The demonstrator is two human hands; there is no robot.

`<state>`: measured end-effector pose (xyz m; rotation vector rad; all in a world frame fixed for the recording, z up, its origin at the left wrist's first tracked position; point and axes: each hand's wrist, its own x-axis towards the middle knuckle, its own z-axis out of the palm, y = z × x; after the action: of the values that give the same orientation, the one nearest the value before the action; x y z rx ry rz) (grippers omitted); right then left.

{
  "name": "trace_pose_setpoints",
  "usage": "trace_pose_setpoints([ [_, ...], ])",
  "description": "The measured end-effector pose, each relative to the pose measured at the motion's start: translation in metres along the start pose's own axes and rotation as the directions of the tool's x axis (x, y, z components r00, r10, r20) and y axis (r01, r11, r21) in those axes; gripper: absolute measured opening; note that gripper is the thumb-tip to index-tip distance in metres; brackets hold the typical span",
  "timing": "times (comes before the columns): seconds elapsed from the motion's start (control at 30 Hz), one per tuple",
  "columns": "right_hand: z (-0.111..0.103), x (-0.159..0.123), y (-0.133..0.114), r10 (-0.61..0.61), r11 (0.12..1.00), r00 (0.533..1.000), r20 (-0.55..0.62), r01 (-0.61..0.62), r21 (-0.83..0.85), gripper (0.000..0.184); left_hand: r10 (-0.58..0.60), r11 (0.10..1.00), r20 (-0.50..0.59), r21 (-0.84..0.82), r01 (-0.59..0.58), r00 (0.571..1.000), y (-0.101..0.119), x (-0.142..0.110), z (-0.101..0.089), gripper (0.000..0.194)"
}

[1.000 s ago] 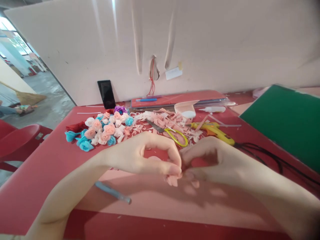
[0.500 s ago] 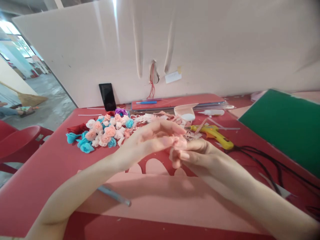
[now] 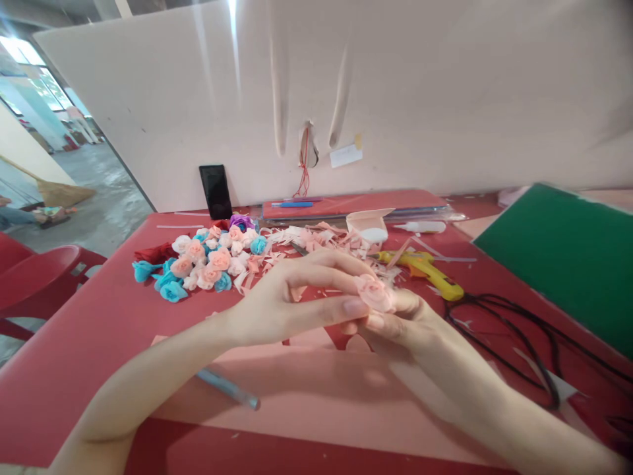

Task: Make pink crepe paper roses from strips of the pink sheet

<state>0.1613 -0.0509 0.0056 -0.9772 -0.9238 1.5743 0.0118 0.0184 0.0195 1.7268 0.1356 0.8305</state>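
Observation:
A small pale pink paper rose (image 3: 376,294) is held up above the table between my two hands. My right hand (image 3: 403,320) is closed on its base from the right, thumb and fingers pinching it. The thumb and fingers of my left hand (image 3: 306,293) close on the rose's left side. Below them lies a long sheet of pink paper (image 3: 316,389), with rounded pink petal cut-outs (image 3: 309,338) at its far edge, partly hidden by my hands. On the sheet, near my left forearm, rests a blue pen (image 3: 230,388).
Pink, white and blue paper roses (image 3: 210,260) are heaped at the back left, beside paper scraps (image 3: 316,237). A yellow glue gun (image 3: 432,274) with black cables lies at right, near a green board (image 3: 564,257). A phone (image 3: 215,191) leans on the white panel (image 3: 420,86).
The rose has moved slightly right and its spiral top now faces me more. My left fingers have come down closer around it. The view has shifted a little.

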Motion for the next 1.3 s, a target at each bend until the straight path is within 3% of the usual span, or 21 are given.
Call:
trace_pose_setpoints([
  [0.27, 0.004, -0.002, 0.002, -0.103, 0.994, 0.989, 0.102, 0.1, 0.036, 0.006, 0.025, 1.0, 0.043, 0.016, -0.026, 0.999, 0.003, 0.001, 0.001, 0.012],
  [0.47, 0.005, -0.002, 0.004, -0.139, 0.987, 0.989, 0.057, 0.134, 0.092, 0.01, 0.048, 0.996, 0.064, 0.076, -0.053, 0.997, 0.003, 0.0, 0.001, 0.003],
  [0.6, 0.004, -0.001, 0.006, -0.145, 0.988, 0.988, 0.044, 0.142, 0.061, 0.01, 0.017, 0.994, 0.07, 0.108, -0.024, 0.997, 0.003, -0.003, 0.002, 0.011],
  [0.8, 0.003, 0.002, 0.007, -0.13, 0.99, 0.989, -0.075, 0.125, -0.062, 0.023, 0.089, 0.986, 0.141, 0.127, -0.108, 0.986, 0.001, 0.0, 0.0, 0.013],
  [0.93, 0.003, 0.004, 0.008, -0.156, 0.982, 0.979, -0.134, 0.139, -0.128, 0.026, 0.132, 0.988, 0.055, 0.07, -0.136, 0.99, -0.006, 0.002, -0.001, 0.005],
  [1.1, 0.001, 0.004, 0.008, -0.254, 0.956, 0.961, -0.109, 0.233, -0.178, 0.021, 0.133, 0.991, -0.101, -0.01, -0.135, 0.986, -0.016, 0.002, -0.001, 0.011],
  [1.3, -0.004, 0.007, 0.007, -0.267, 0.94, 0.963, 0.029, 0.267, -0.211, 0.016, 0.165, 0.986, -0.073, -0.025, -0.167, 0.984, -0.02, 0.004, -0.008, 0.015],
])
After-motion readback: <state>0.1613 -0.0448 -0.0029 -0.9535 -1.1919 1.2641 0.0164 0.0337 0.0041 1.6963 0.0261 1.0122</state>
